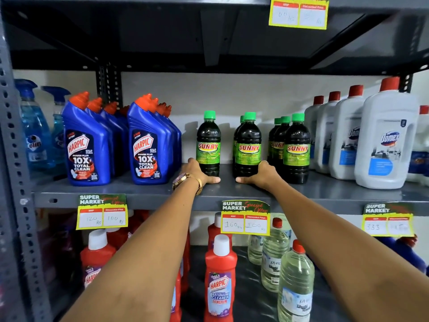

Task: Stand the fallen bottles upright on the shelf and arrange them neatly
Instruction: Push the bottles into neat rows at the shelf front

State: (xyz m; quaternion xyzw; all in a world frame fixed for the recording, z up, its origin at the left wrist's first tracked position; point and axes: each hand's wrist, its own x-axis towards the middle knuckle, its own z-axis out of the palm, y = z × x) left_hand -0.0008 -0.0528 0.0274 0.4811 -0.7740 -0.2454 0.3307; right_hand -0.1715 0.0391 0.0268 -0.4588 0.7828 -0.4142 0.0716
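Green-capped Sunny bottles all upright, caps skyward; left hand and right hand each in a closed grip round a base.

Grey painted metal shelf, matt and smooth, with a punched steel upright at left. Dark glossy plastic bottles with green ribbed caps carry shiny labels. Blue plastic toilet-cleaner bottles gleam; white plastic bleach jugs look duller. Yellow paper price tag, matt.
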